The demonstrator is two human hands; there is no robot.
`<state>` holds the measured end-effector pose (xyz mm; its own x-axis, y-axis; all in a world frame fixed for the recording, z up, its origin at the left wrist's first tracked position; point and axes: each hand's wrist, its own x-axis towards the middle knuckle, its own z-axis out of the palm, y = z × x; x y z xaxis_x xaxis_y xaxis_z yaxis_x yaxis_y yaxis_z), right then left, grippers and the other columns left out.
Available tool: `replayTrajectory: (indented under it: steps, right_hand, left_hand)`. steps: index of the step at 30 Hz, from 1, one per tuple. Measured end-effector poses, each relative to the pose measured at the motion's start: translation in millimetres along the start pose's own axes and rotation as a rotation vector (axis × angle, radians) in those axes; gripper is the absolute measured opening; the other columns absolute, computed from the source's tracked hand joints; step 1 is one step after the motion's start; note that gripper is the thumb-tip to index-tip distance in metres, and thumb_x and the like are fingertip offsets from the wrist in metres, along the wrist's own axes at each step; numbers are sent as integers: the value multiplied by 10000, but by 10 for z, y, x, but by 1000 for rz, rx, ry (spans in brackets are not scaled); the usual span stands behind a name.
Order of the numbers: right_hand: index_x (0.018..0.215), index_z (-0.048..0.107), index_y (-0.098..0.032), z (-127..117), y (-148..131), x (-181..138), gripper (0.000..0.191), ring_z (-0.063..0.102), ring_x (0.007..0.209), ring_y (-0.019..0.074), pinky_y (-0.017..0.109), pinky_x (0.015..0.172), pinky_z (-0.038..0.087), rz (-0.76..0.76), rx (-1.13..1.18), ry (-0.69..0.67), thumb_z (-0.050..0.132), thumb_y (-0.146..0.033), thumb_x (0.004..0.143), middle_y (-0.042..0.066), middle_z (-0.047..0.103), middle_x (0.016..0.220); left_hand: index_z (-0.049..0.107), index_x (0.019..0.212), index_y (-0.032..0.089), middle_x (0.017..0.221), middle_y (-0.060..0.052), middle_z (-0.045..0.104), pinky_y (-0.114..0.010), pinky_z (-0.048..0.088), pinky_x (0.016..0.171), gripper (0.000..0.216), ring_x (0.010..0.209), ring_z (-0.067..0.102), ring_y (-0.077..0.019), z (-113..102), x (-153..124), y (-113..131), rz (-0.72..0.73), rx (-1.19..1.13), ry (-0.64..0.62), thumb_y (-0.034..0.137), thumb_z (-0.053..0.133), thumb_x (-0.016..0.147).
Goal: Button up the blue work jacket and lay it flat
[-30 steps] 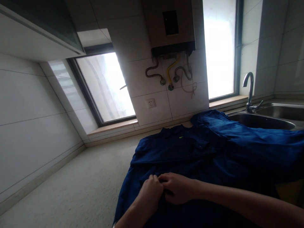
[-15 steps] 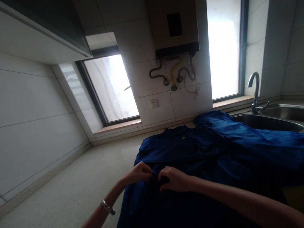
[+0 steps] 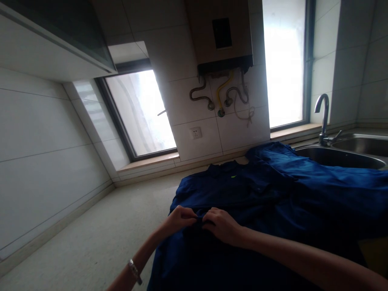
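A dark blue garment, seemingly a jacket with a collar and a small yellow-green mark, lies spread over the counter. My left hand pinches the jacket near its middle, thumb and fingertips together on the cloth. Close beside it, my right hand has its fingers curled down and its thumb drawn in on the same strip of fabric. A narrow gap separates the fingertips of the two hands. Whether a button or zip sits between them is too dark to make out.
The pale counter runs along the left wall. At the right are a steel sink and a tap, with blue cloth reaching the sink's near edge. A water heater with pipes hangs above, and a socket is on the wall.
My right thumb has moved up toward its fingers, closing the gap that showed between them. My left hand stays pinched on the jacket, slightly shifted. The view has moved very little.
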<state>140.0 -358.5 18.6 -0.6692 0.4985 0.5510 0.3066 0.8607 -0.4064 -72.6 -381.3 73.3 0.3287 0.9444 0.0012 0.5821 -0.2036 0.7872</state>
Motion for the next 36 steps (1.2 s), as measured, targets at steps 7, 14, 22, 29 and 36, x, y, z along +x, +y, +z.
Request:
replayTrajectory:
  steps: [7, 14, 22, 29, 36]
  right_hand:
    - [894, 612, -171, -76, -33, 31, 104, 575, 816, 158, 238, 730, 430, -69, -147, 18, 596, -261, 845, 32, 625, 876]
    - [906, 564, -163, -78, -34, 11, 127, 568, 787, 152, 237, 700, 435, -109, -171, 57, 612, -257, 835, 25, 612, 852]
    - [910, 547, -163, -61, -46, -6, 105, 567, 790, 158, 251, 721, 448, -108, -163, 61, 589, -238, 850, 28, 611, 846]
    - [1048, 555, -173, -63, -33, -5, 184, 565, 846, 168, 267, 765, 451, -147, -178, 59, 549, -240, 877, 41, 614, 904]
    - [918, 583, -172, -53, -57, -18, 110, 544, 793, 152, 261, 731, 423, -124, -232, 21, 491, -230, 901, 36, 602, 858]
  left_hand:
    - [729, 807, 104, 728, -28, 579, -200, 358, 549, 240, 618, 498, -93, 32, -5, 33, 60, 15, -23, 315, 660, 715]
    - [740, 839, 126, 761, -32, 583, -191, 308, 508, 239, 582, 445, -70, 35, -21, 49, 79, 42, -33, 320, 647, 734]
    - [744, 849, 148, 769, -26, 571, -186, 289, 498, 221, 580, 437, -64, 47, -32, 45, 81, 50, -54, 310, 631, 751]
    - [744, 827, 151, 778, -30, 586, -185, 323, 519, 223, 604, 458, -75, 18, -34, 41, 107, 56, -86, 330, 627, 762]
    - [743, 831, 142, 775, -33, 589, -187, 322, 516, 264, 609, 459, -80, 52, -62, 82, 99, 123, -102, 361, 609, 770]
